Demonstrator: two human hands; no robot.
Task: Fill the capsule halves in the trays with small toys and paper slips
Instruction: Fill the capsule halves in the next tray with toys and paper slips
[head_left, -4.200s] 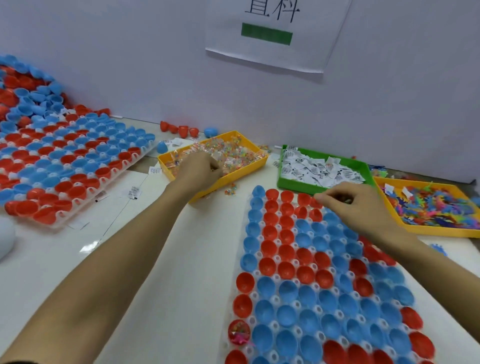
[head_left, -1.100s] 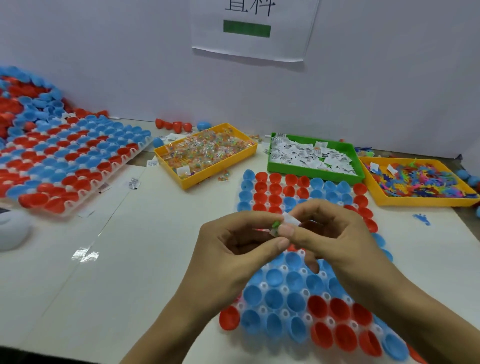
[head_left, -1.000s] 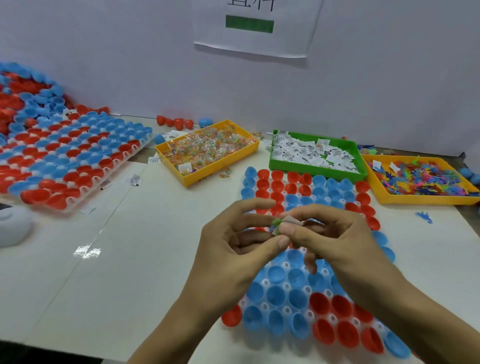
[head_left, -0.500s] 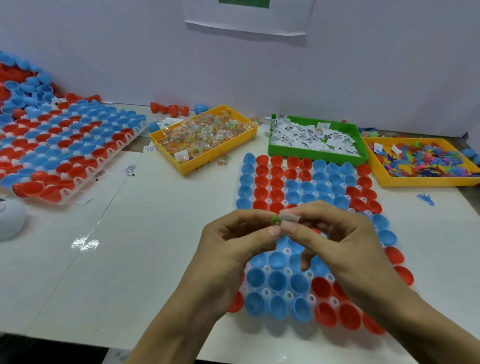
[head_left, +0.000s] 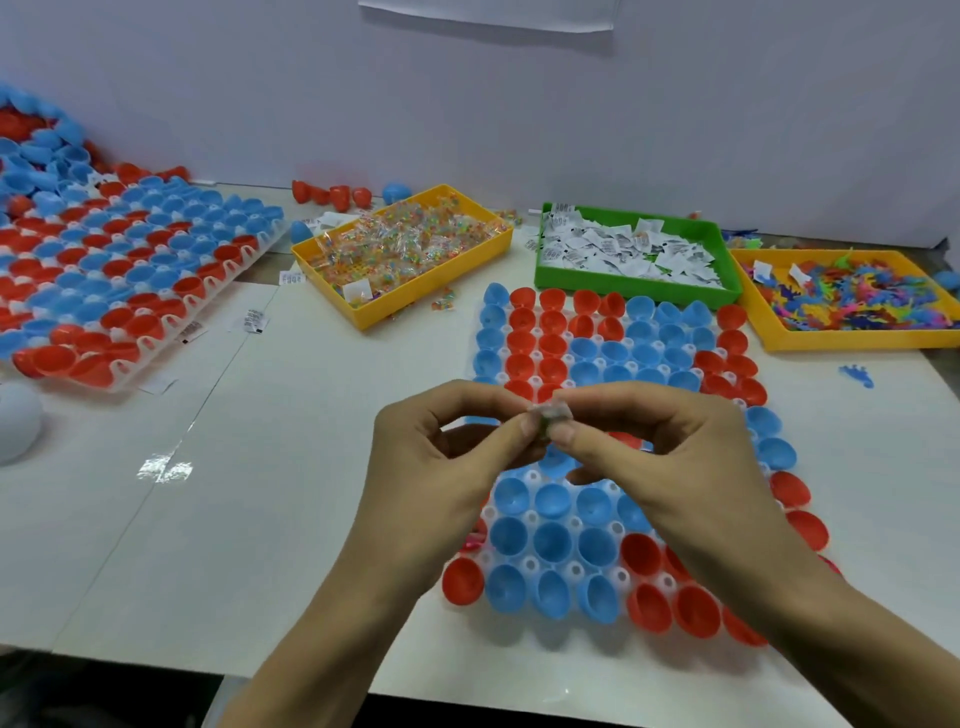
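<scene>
I hold both forearms forward, converging at centre view. My left hand (head_left: 436, 467) and right hand (head_left: 670, 457) meet thumb tip to thumb tip, index fingers arched over the thumbs in a pinch; the remaining fingers curl beneath.

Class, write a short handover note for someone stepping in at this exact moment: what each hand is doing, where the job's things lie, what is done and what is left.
Left hand and right hand: both pinch one small bundle, a slip with something green, above the near tray.
Supplies along the far edge: yellow bin of bagged beads, green bin of paper slips, yellow bin of colourful toys.
Done: nearly nothing shows; one cup at the tray's near-left edge, by the left wrist, seems to hold something pink.
Left: the visible red and blue capsule halves look empty. Drop the bundle in one, then continue. A second tray sits far left.
</scene>
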